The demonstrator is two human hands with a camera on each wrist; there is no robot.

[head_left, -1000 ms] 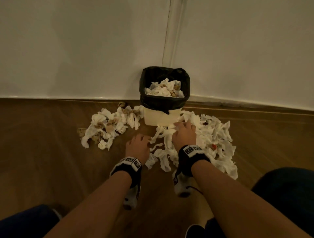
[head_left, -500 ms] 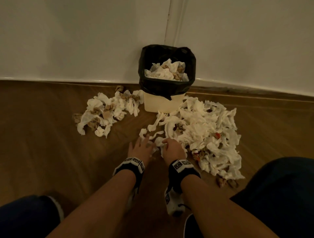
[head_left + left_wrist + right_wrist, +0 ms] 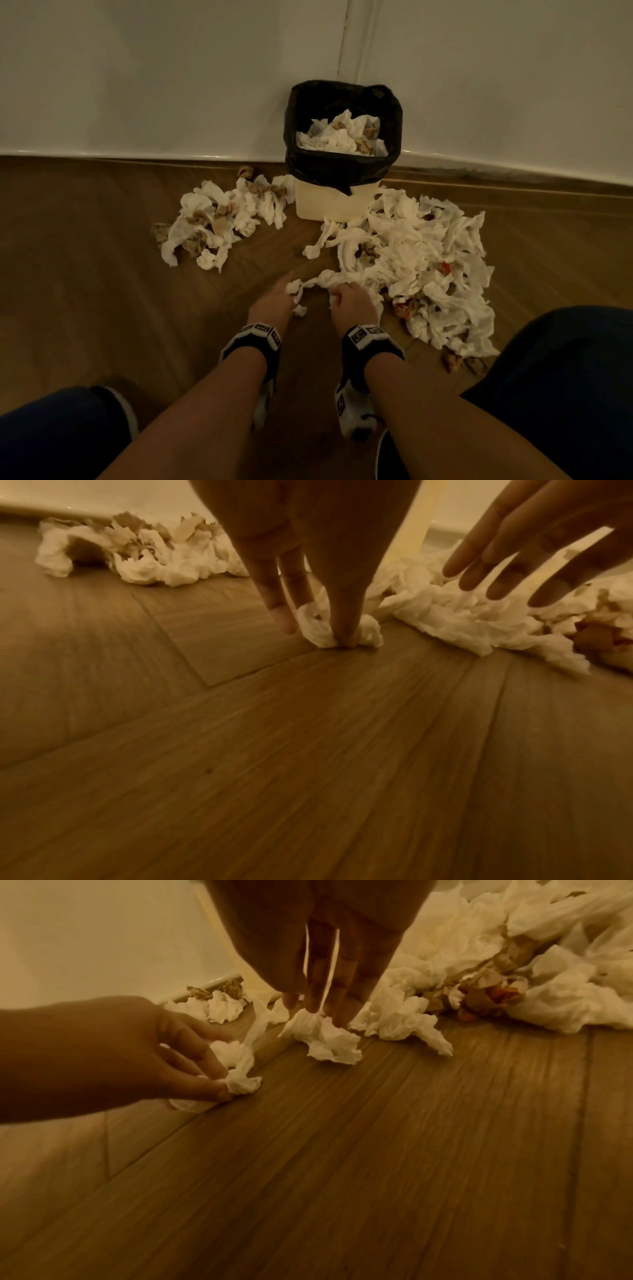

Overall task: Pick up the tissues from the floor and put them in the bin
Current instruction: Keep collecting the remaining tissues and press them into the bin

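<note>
L hand (image 3: 192, 1064) pinch on tissue (image 3: 241, 1084)

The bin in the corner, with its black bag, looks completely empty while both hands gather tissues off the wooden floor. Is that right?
Not quite: the bin is not empty. The head view shows crumpled tissues in the bin inside its black bag. The rest holds: the left hand and right hand gather tissues off the wooden floor.

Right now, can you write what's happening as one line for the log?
left hand: pinches small tissue wad on floor | right hand: fingertips on crumpled tissue | bin: partly filled
</note>
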